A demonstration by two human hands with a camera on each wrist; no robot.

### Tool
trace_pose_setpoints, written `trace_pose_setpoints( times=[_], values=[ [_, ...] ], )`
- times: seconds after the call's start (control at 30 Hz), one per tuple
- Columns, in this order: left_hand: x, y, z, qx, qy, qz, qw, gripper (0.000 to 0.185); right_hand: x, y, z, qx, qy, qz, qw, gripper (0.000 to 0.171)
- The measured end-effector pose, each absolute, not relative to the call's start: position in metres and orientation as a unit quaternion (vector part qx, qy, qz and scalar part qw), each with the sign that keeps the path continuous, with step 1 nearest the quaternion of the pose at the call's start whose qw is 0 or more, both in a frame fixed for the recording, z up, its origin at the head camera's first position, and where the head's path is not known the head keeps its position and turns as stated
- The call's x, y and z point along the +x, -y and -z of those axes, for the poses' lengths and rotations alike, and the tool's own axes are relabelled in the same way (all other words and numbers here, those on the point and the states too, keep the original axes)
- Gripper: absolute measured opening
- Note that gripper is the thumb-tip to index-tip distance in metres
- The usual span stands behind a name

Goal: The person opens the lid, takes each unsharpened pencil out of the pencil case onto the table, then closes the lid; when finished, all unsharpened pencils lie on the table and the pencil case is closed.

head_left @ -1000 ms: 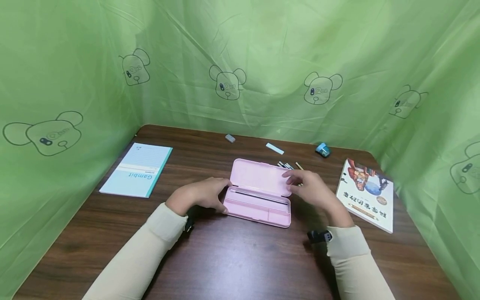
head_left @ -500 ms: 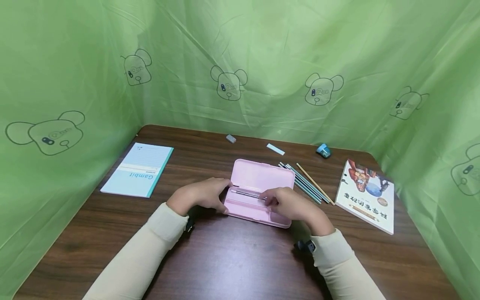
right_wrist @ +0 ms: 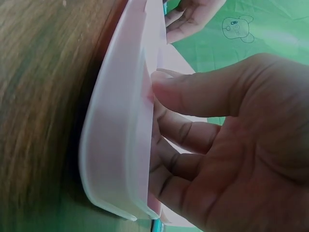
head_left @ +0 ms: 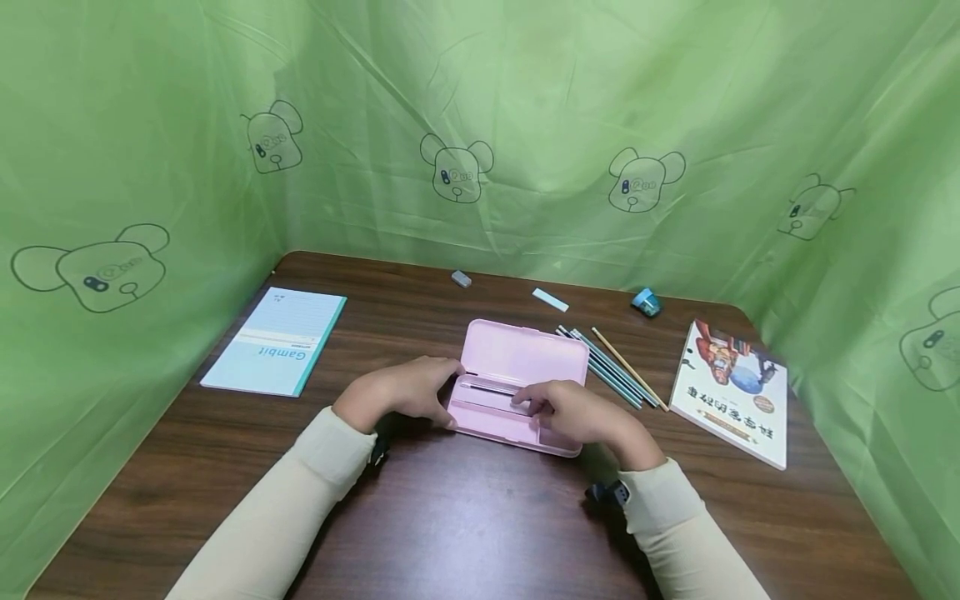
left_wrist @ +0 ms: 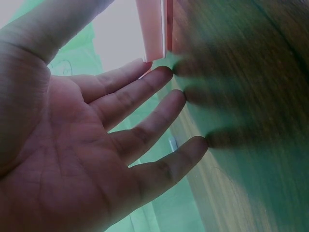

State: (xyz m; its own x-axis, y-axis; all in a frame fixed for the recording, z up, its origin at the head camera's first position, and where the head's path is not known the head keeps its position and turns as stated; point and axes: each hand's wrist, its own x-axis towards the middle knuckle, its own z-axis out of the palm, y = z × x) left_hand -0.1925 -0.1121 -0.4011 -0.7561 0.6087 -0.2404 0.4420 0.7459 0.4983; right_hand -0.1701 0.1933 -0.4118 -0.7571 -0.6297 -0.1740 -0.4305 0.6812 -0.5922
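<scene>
A pink pencil case (head_left: 491, 425) lies open on the table, its lid (head_left: 525, 350) tipped back. My left hand (head_left: 411, 385) rests at the case's left end, thumb at the front corner. In the left wrist view the fingers of that hand (left_wrist: 159, 116) are nearly straight and spread, fingertips at the tabletop. My right hand (head_left: 573, 408) reaches into the case from the right, over a slim dark pen (head_left: 483, 389) in the back compartment. In the right wrist view its fingers bend down inside the case wall (right_wrist: 108, 125); their tips are hidden, so I cannot tell whether they hold the pen.
Right of the case lie several teal pencils (head_left: 615, 371) and a yellowish one (head_left: 630, 367). Behind are an eraser (head_left: 461, 279), a pale strip (head_left: 551, 300) and a blue sharpener (head_left: 647, 302). A notebook (head_left: 273, 342) lies left, a book (head_left: 731, 392) right, on the brown table (head_left: 465, 517).
My right hand has left the lid's right edge and come down into the case over the pen, then shifted slightly left. The pencils it covered are visible. The left hand stays put.
</scene>
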Motion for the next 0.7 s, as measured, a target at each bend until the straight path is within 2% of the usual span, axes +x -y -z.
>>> trace_pose_setpoints(
  times=[0.17,0.47,0.57,0.7],
  values=[
    [-0.193,0.112,0.402,0.290,-0.913,-0.211,0.196,0.076,-0.170,-0.193,0.412,-0.305,-0.892,0.274,0.189,0.043],
    [-0.193,0.112,0.404,0.291,-0.912,-0.212,0.194,0.077,-0.171,-0.194,0.411,-0.296,-0.894,0.282,0.185,0.048],
    [-0.193,0.112,0.404,0.291,-0.912,-0.214,0.195,0.076,-0.171,-0.198,0.407,-0.294,-0.895,0.288,0.171,0.043],
    [-0.193,0.112,0.403,0.292,-0.912,-0.210,0.196,0.077,-0.174,-0.210,0.398,-0.279,-0.894,0.328,0.125,0.035]
  ],
)
